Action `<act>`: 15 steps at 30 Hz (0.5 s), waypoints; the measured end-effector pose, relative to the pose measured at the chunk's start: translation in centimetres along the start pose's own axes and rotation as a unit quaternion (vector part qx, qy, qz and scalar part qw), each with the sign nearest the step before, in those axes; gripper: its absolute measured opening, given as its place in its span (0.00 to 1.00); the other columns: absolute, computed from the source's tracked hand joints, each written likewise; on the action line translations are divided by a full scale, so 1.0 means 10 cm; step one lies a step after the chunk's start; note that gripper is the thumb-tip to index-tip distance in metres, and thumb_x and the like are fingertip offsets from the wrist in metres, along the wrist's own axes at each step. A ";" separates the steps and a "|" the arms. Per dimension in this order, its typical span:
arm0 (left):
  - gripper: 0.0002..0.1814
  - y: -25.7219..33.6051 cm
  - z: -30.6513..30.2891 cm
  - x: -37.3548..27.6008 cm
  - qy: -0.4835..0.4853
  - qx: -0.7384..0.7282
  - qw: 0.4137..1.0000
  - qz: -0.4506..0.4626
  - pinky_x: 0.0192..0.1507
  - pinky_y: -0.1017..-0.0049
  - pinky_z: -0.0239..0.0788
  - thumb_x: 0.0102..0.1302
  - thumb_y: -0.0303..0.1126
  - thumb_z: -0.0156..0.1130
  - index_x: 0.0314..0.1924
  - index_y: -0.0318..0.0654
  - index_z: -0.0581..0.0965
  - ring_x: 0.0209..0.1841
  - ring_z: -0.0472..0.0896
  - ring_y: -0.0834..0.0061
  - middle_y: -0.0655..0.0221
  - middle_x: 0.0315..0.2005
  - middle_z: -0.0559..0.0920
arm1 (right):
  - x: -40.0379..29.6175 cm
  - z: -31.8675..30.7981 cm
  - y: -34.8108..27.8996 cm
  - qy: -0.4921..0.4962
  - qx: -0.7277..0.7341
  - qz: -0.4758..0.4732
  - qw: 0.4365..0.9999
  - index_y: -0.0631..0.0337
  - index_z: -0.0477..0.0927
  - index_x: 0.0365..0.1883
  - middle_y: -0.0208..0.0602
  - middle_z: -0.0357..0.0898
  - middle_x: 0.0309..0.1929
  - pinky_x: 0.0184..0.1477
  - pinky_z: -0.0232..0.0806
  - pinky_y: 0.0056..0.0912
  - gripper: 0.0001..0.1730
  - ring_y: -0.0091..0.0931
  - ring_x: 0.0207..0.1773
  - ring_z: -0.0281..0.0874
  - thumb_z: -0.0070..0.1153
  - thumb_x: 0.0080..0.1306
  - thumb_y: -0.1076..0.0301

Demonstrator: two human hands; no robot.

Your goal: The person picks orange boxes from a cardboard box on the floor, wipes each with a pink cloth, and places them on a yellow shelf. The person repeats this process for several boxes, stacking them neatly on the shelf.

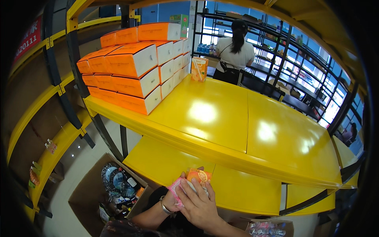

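Low in the head view, an orange juice carton [199, 175] with a picture of a sliced orange is held between both hands, in front of the lower yellow shelf. My left hand [172, 198], with a metal bracelet at its wrist, holds the carton from below and behind. A white cloth with a pink edge [174, 187] lies between the hands. My right hand [199, 201] presses flat over the cloth and the carton's near part, its fingers extended. Another orange drink carton [199, 69] stands upright at the back edge of the upper yellow shelf [219, 118].
Orange and white boxes [133, 62] are stacked at the upper shelf's left end. A cardboard box [88, 189] of bottles and packets stands on the floor at lower left, another box of bottles [266, 229] at bottom right. A person [235, 53] stands beyond the shelf, facing black racks.
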State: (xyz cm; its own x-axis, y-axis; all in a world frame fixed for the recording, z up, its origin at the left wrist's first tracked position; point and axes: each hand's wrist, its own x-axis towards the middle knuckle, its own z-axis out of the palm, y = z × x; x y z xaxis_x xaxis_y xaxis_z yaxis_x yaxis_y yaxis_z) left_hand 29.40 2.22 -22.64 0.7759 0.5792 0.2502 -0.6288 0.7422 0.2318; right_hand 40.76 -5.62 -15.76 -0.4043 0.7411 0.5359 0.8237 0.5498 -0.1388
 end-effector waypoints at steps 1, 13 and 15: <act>0.31 0.02 0.04 -0.05 0.062 0.067 0.996 0.009 0.62 0.62 0.59 0.71 0.53 0.40 0.68 0.46 0.55 0.64 0.64 0.63 0.60 0.63 0.64 | 0.00 0.06 -0.03 -0.004 -0.002 0.008 1.000 0.53 0.72 0.58 0.34 0.63 0.65 0.69 0.38 0.49 0.29 0.36 0.69 0.53 0.55 0.57 0.57; 0.27 0.26 0.10 -0.64 0.229 0.180 0.955 0.062 0.60 0.68 0.63 0.73 0.50 0.36 0.67 0.45 0.56 0.61 0.68 0.71 0.65 0.61 0.66 | 0.37 0.25 -0.34 -0.014 0.108 0.079 0.991 0.63 0.66 0.62 0.46 0.55 0.68 0.67 0.40 0.56 0.31 0.48 0.70 0.48 0.52 0.61 0.61; 0.29 0.37 0.12 -0.64 0.130 0.177 0.972 0.087 0.61 0.68 0.61 0.72 0.52 0.37 0.67 0.45 0.56 0.62 0.66 0.70 0.64 0.62 0.64 | 0.27 0.42 -0.51 -0.009 0.117 0.037 0.992 0.64 0.67 0.61 0.45 0.57 0.67 0.68 0.39 0.54 0.31 0.46 0.70 0.49 0.53 0.59 0.61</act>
State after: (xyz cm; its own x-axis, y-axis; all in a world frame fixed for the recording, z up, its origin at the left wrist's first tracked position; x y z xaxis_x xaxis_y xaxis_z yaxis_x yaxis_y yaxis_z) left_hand 22.07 0.83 -22.30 0.6144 0.7850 0.0789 -0.6937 0.4899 0.5280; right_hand 33.79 -4.85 -17.08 -0.3548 0.7882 0.5028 0.7373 0.5666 -0.3680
